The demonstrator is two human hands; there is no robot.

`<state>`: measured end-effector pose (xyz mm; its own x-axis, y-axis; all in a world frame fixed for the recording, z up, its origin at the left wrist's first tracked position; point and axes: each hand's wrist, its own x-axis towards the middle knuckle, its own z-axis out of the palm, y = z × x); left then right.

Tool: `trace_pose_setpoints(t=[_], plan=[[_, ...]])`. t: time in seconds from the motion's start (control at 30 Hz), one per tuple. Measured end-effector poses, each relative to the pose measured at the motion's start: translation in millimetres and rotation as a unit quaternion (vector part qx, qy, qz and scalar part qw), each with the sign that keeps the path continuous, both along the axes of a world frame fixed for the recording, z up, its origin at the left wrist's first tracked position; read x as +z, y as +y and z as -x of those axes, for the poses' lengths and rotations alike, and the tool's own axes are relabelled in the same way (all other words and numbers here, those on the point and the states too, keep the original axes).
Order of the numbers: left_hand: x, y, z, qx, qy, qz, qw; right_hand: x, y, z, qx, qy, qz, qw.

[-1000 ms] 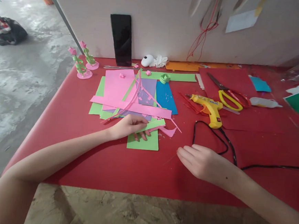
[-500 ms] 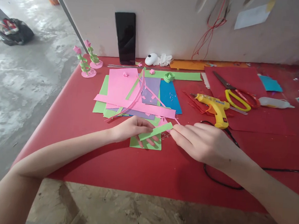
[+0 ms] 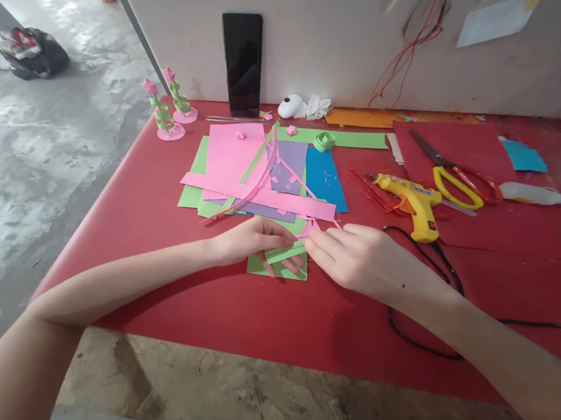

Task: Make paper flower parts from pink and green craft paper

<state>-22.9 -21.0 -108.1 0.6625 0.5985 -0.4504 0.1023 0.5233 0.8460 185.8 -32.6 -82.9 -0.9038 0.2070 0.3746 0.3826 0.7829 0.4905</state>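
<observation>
Green strip (image 3: 284,252) between both hands (image 3: 306,247)

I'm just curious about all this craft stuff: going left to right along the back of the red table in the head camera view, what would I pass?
Paper flowers → black phone → white mouse-like object → green paper coil → yellow glue gun → scissors → glue bottle.

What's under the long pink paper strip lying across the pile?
Under the long pink paper strip lie a pink sheet, a purple sheet, a blue sheet and green sheets. Where the sheets overlap, anything lower is covered.
</observation>
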Motion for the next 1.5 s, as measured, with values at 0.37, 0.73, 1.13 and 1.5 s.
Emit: trace_pose_setpoints(t=[0.37, 0.73, 1.13, 1.5], plan=[[-1.1, 0.4, -0.6, -0.001, 0.016, -0.008, 1.000, -3.9, 3.7, -4.8, -0.005, 0.060, 0.083, 0.995], [0.8, 1.9, 0.2, 0.006, 0.021, -0.043, 0.999, -1.2, 17.5, -25.5, -0.212, 0.369, 0.458, 0.781], [-1.0, 2.3, -2.3, -0.008, 0.027, -0.039, 0.999, -19.7, 8.5, -8.9, -0.212, 0.360, 0.716, 0.559], [8.5, -1.1, -2.6, -0.010, 0.033, -0.068, 0.997, -19.7, 6.3, -10.4, -0.215, 0.385, 0.713, 0.545]])
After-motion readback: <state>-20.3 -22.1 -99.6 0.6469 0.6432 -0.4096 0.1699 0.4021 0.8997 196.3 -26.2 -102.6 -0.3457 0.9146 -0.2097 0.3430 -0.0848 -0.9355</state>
